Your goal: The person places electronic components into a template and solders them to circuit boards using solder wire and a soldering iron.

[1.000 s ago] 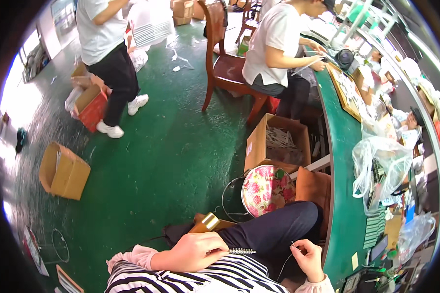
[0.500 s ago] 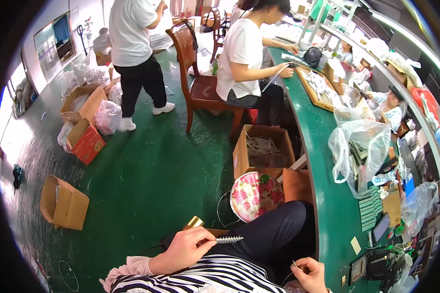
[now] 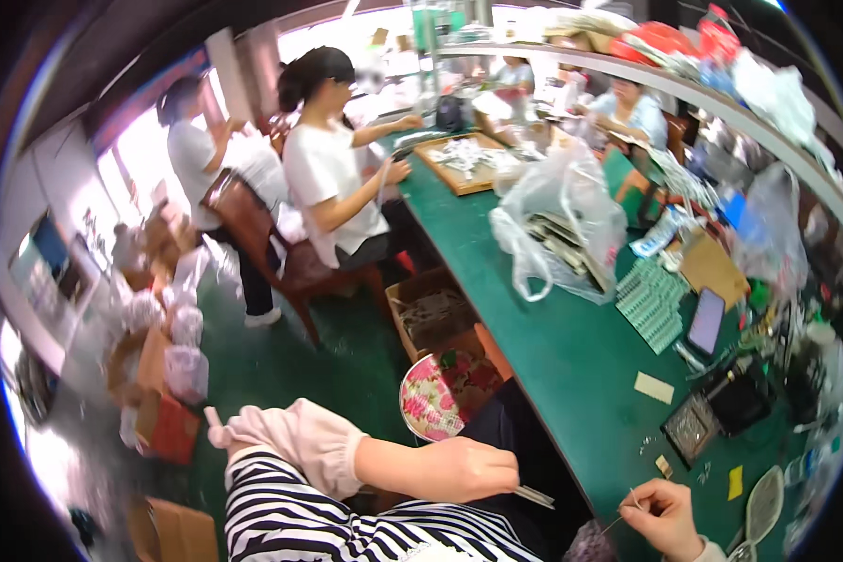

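Observation:
My left hand (image 3: 470, 467) is closed over my lap. From its fingertips a slim, pale grey strip (image 3: 536, 496) sticks out to the right, blurred by motion; its exact kind is hard to make out. At the green table's near edge, my right hand (image 3: 665, 517) pinches a thin wire (image 3: 614, 525) between thumb and fingertips. The strip and the wire are apart. A small light brown block (image 3: 663, 465) and a cream card (image 3: 654, 387) lie on the table beyond my right hand.
Along the green table (image 3: 496, 281) lie a flat dark box (image 3: 691, 429), a phone (image 3: 706, 320), green boards (image 3: 653, 302), a plastic bag (image 3: 562, 229) and a wooden tray (image 3: 464, 161). A flowered stool (image 3: 445, 393) stands beside my legs. Co-workers sit and stand farther off.
My view has swung right toward the table. My left hand has moved right, carrying the strip closer to my right hand, which is now by the table edge and still pinches the wire.

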Available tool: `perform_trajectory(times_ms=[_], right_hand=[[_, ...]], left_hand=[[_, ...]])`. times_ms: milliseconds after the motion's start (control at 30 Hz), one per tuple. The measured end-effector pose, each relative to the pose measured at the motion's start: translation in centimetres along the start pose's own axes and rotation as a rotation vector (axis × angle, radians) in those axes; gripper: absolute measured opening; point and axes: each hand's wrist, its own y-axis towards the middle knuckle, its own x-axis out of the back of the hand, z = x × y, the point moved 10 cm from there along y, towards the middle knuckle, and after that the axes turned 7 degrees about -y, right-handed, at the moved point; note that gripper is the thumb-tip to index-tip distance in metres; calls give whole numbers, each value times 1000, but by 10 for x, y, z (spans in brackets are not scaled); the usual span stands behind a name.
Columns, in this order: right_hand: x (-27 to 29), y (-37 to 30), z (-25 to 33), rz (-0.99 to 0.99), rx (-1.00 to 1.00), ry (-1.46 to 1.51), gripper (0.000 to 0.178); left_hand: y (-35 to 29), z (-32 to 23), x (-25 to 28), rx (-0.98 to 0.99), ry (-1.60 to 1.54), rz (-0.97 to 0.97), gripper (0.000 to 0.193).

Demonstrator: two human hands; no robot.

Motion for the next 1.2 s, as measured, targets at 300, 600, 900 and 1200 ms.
perform_trajectory(times_ms=[300,600,900,1200], right_hand=[[49,-22,2,-158,8,98,9],[85,-8,-5,-387,1,0,11],[133,0,-24,-602,-75,2,9],[130,16,-30,-615,17,-181,10]], left_hand=[[114,-10,-74,-378,1,331,18],[164,18,-53,-688,48,198,24],[214,14,-60,-904,112,-38,19],[219,33,-82,-924,131,40,20]])
